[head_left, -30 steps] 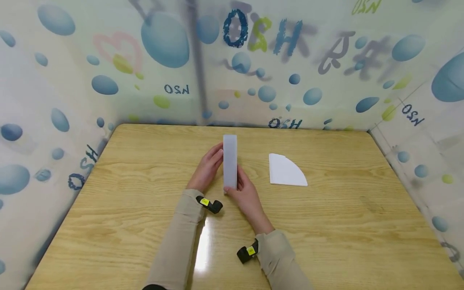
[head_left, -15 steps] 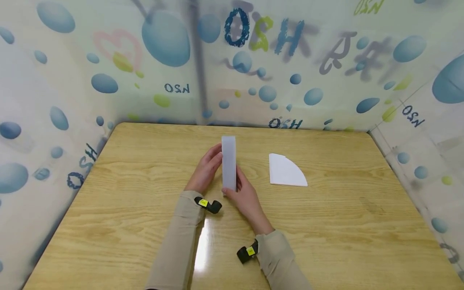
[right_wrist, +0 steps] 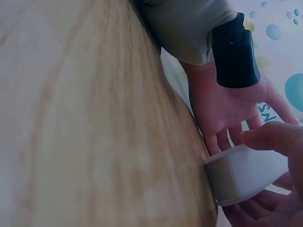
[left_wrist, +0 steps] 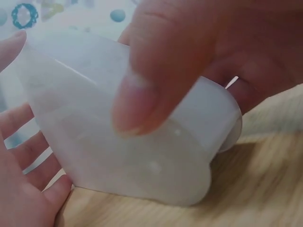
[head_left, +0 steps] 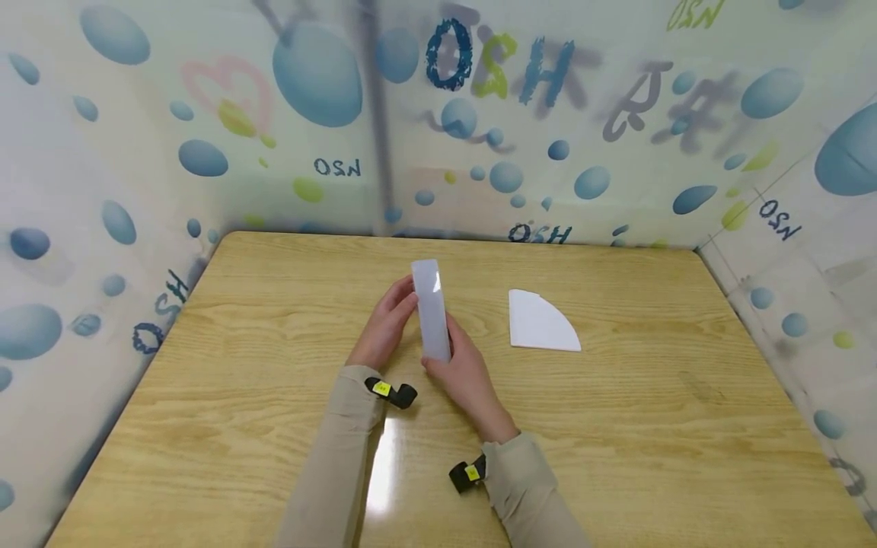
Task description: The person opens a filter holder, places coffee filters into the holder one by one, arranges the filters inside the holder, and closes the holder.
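Observation:
A white translucent plastic box [head_left: 430,308], narrow seen from above, stands tilted on the table between both hands. Its broad side [left_wrist: 94,137] shows rounded lower corners in the left wrist view. My left hand [head_left: 384,323] holds its far left edge, with thumb and fingers spread at that end. From the near right, my right hand [head_left: 466,373] grips the box, its thumb [left_wrist: 142,99] across the wall and its fingers on the other side. To the right lies a white quarter-circle of what looks like folded paper [head_left: 543,321], apart from both hands.
The wooden table [head_left: 651,426] runs to patterned walls [head_left: 507,137] at the back and sides. Each sleeve carries a small black wrist camera [head_left: 397,392].
The box has shifted slightly left and now leans, its far end to the left. My left hand has moved a little left with it. The quarter-circle stays put.

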Demonstrator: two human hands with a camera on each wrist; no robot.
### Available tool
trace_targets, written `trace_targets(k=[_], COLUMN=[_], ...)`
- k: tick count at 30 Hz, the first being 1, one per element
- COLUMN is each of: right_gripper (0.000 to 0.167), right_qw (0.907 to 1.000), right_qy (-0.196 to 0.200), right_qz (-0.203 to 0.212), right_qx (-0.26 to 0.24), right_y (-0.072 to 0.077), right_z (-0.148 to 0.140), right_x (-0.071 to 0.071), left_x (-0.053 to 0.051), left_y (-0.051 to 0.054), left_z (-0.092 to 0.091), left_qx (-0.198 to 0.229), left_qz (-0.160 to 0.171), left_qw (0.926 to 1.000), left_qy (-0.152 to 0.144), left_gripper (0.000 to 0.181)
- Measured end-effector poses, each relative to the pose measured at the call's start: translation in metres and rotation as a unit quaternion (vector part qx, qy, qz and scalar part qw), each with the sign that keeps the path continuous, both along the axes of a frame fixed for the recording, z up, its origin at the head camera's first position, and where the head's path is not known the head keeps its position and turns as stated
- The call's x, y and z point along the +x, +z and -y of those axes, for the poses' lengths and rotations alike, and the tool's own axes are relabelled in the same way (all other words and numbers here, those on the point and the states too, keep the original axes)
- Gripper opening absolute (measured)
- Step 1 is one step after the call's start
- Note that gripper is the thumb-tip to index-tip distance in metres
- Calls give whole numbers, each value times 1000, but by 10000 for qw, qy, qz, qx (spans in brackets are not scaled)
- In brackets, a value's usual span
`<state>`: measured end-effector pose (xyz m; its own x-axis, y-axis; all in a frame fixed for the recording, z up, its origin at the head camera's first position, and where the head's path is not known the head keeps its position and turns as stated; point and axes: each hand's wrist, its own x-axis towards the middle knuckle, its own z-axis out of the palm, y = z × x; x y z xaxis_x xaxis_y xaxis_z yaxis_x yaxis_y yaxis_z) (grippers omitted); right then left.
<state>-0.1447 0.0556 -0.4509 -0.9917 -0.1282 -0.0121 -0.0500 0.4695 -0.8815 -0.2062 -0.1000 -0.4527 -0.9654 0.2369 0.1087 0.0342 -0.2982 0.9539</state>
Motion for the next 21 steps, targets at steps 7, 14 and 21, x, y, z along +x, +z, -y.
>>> trace_targets(k=[7,14,21], right_gripper=[74,65,61], right_qw=[9981,9966,9975], right_qy=[-143,-309,-42], right_qz=[-395,-396,-317], right_qx=[455,649,625], right_y=[2,4,7], right_z=[-3,-11,-19], right_x=[1,0,-1], left_x=[9,31,44], left_y=[-3,12,7], left_z=[2,5,8], left_qx=[-276,-832,-918], left_qz=[-12,124,45], left_qw=[9992,9961,9948], left_qy=[286,266,430], left_gripper=[49,52,56])
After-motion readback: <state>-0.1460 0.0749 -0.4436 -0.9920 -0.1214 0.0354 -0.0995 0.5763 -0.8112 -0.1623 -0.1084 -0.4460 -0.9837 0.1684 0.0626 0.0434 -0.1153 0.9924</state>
